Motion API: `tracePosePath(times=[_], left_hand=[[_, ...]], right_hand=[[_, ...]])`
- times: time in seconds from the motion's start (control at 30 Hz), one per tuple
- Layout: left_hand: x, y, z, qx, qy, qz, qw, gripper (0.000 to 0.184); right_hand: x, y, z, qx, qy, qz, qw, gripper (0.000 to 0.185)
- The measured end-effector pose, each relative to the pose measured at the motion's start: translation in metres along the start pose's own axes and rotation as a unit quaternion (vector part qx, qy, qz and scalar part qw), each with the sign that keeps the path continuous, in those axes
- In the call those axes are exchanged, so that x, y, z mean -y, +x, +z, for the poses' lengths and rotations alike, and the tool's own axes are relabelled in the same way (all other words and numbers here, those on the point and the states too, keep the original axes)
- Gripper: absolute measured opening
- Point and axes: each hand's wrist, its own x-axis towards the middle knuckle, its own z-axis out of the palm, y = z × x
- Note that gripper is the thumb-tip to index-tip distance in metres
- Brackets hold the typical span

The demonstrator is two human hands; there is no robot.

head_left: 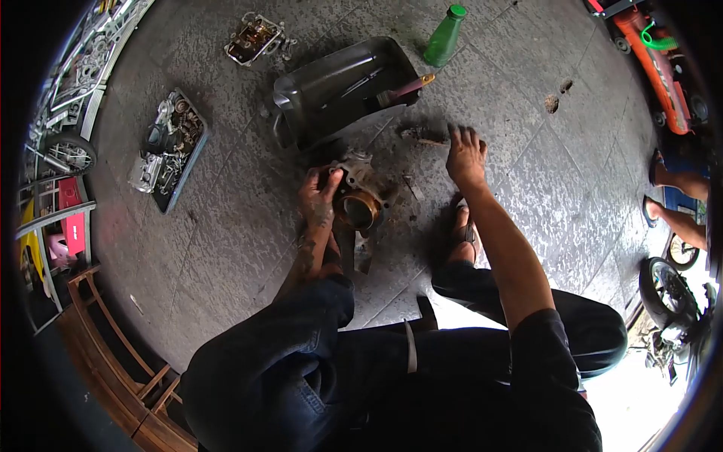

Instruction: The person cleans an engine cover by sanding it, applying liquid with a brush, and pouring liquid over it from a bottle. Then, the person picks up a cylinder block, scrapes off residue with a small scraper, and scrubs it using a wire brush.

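Note:
My left hand [321, 197] grips the side of a dirty engine cylinder block [360, 211], its thumb on the upper edge. The block's round bore faces up towards me, and rusty brown grime coats it. To the right, my right hand [468, 157] is over the floor with its fingers apart. Close to those fingertips lies a small dark brush [424, 137]; whether they touch it I cannot tell. A thin flat scraper-like piece [413, 188] lies on the floor between the block and my right hand.
Ahead is a black basin [339, 68] with a paintbrush [403, 90] across its rim. A green bottle [446, 36] stands beyond it. Engine parts fill a tray [197, 139] at left; another part [254, 39] lies further off. A red floor jack [659, 75] and a person's legs [681, 196] are at right.

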Motion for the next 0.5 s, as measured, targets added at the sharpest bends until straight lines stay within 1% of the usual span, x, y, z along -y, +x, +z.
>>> tracePosePath(times=[0.03,0.07,0.13,0.17,0.2,0.27,0.3,0.33,0.4,0.43,0.47,0.5], left_hand=[[-0.004,0.004,0.003,0.013,0.047,-0.002,0.999,0.038],[-0.007,0.006,0.005,0.013,0.046,0.001,0.999,0.038],[-0.019,0.011,0.011,0.038,0.122,-0.027,0.991,0.049],[-0.022,0.014,0.012,0.056,0.186,-0.033,0.98,0.059],[-0.018,0.015,0.011,0.057,0.186,-0.032,0.98,0.059],[-0.009,0.026,0.009,0.105,0.205,-0.058,0.971,0.066],[-0.015,0.026,0.008,0.125,0.244,-0.051,0.96,0.066],[-0.016,0.026,0.007,0.126,0.242,-0.048,0.961,0.066],[-0.017,0.03,0.006,0.161,0.308,-0.021,0.937,0.061],[-0.02,0.034,0.005,0.182,0.332,-0.017,0.925,0.05],[-0.022,0.037,0.005,0.181,0.329,-0.014,0.926,0.05],[-0.025,0.039,0.003,0.221,0.387,0.019,0.895,0.046]], right_hand=[[-0.004,0.004,0.003,0.069,-0.039,-0.005,0.997,0.047],[-0.007,0.004,0.006,0.066,-0.039,-0.005,0.997,0.047],[-0.012,0.003,0.008,0.119,-0.067,-0.015,0.991,0.043],[-0.016,0.0,0.013,0.075,-0.067,-0.039,0.994,0.036],[-0.019,-0.003,0.009,0.074,-0.067,-0.038,0.994,0.036],[-0.025,0.001,-0.002,0.128,-0.059,-0.059,0.988,0.033],[-0.028,0.002,-0.009,0.126,-0.06,-0.058,0.989,0.033],[-0.032,0.003,-0.018,0.142,-0.049,-0.061,0.987,0.033],[-0.038,0.006,-0.042,0.152,-0.043,-0.062,0.985,0.033],[-0.037,0.008,-0.059,0.182,-0.019,-0.033,0.982,0.033],[-0.035,0.006,-0.073,0.215,0.006,-0.003,0.977,0.033],[-0.038,0.005,-0.083,0.198,-0.007,-0.032,0.98,0.044]])
